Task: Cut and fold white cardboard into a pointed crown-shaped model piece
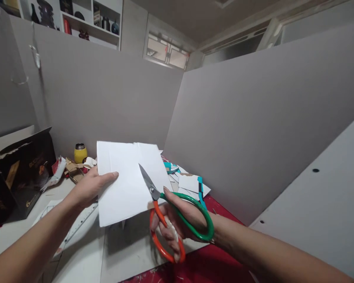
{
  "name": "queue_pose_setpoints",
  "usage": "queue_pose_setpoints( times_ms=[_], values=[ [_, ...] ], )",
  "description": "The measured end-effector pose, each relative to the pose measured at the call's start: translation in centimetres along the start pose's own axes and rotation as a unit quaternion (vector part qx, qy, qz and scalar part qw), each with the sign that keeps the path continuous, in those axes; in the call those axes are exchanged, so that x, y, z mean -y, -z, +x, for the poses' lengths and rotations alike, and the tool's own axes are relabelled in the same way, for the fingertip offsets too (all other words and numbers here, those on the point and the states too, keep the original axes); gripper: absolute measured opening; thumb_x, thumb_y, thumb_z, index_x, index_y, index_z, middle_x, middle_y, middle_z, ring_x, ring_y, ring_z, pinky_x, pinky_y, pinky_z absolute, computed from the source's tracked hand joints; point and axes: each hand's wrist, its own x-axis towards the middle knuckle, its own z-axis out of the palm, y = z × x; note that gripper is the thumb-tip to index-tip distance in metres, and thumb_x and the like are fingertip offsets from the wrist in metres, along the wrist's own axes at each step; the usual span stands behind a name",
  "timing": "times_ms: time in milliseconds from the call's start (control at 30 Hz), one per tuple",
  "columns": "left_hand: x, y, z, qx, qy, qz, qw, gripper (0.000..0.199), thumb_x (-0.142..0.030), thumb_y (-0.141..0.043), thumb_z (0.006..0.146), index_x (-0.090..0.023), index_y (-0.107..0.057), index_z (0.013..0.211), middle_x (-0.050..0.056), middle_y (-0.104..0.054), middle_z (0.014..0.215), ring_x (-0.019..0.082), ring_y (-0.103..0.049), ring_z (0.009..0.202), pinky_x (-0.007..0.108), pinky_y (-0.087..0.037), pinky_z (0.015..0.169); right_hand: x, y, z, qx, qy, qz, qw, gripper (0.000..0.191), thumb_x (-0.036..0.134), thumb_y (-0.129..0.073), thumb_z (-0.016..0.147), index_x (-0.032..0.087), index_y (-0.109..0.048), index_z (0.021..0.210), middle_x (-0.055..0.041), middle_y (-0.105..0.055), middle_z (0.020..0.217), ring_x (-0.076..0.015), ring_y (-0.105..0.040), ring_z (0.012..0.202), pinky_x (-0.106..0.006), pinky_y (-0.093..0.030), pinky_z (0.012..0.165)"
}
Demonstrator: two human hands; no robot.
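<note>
My left hand (90, 186) grips the left edge of a white card sheet (125, 177), its thumb lying on the face. The sheet is raised above the work surface. My right hand (177, 220) holds scissors (152, 191) with one green and one orange handle, fingers through the loops. The blades point up and left and lie over the front of the sheet, looking nearly closed. Part of the right hand is hidden behind the handles. A ruler (82, 222) lies below my left wrist.
A black box (26, 177) stands at the left, with a yellow jar (80, 153) and paper scraps behind. Cut white and teal pieces (190, 183) lie right of the sheet. Red cloth (221, 263) shows at the front right. Grey partitions (106, 90) enclose the table.
</note>
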Motion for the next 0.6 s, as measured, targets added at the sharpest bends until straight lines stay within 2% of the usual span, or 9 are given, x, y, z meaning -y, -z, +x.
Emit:
queue_pose_setpoints(
  times_ms=[100,233,300,467,600],
  values=[
    [-1.2,1.4,0.2,-0.024,-0.034,-0.009,0.999,0.046,-0.029,-0.080,0.063,-0.010,-0.072,0.104,0.012,-0.078,0.085,0.028,-0.074,0.070,0.030,-0.058,0.059,-0.4,-0.9,-2.0,0.006,0.020,-0.027,0.999,0.081,0.081,-0.020,0.085,0.011,-0.061,0.086,0.0012,-0.049,0.056,-0.0117,-0.053,0.040,-0.026,-0.048,0.044],
    [-2.6,3.0,0.0,-0.022,-0.041,0.012,0.999,0.046,-0.033,-0.081,0.065,-0.009,-0.071,0.103,0.008,-0.078,0.079,0.027,-0.073,0.070,0.028,-0.058,0.057,-0.4,-1.8,-4.1,-0.093,0.101,-0.122,0.983,0.071,0.079,-0.031,0.086,0.013,-0.059,0.090,0.0005,-0.053,0.059,-0.0118,-0.054,0.045,-0.027,-0.050,0.051],
    [-2.7,3.3,-0.2,-0.012,-0.037,0.018,0.999,0.048,-0.033,-0.082,0.063,-0.009,-0.071,0.103,0.008,-0.078,0.079,0.029,-0.073,0.075,0.028,-0.058,0.057,0.1,-2.0,-4.3,-0.113,0.125,-0.130,0.977,0.072,0.080,-0.030,0.085,0.014,-0.059,0.093,0.0008,-0.053,0.061,-0.0115,-0.055,0.047,-0.027,-0.052,0.053],
    [-2.2,3.0,-0.6,0.032,-0.010,0.008,0.999,0.048,-0.036,-0.084,0.060,-0.013,-0.073,0.101,0.011,-0.078,0.085,0.033,-0.073,0.078,0.031,-0.059,0.059,1.3,-1.9,-2.6,-0.051,0.103,-0.105,0.988,0.079,0.083,-0.029,0.082,0.012,-0.061,0.089,0.0027,-0.050,0.058,-0.0092,-0.052,0.041,-0.022,-0.047,0.042],
    [-2.3,2.7,-0.9,0.030,0.000,-0.005,1.000,0.048,-0.035,-0.085,0.059,-0.013,-0.073,0.100,0.012,-0.078,0.086,0.033,-0.073,0.075,0.032,-0.059,0.060,1.4,-1.4,-1.3,-0.052,0.103,-0.127,0.985,0.080,0.079,-0.022,0.087,0.010,-0.062,0.089,0.0025,-0.050,0.055,-0.0078,-0.051,0.038,-0.018,-0.040,0.035]
  ],
)
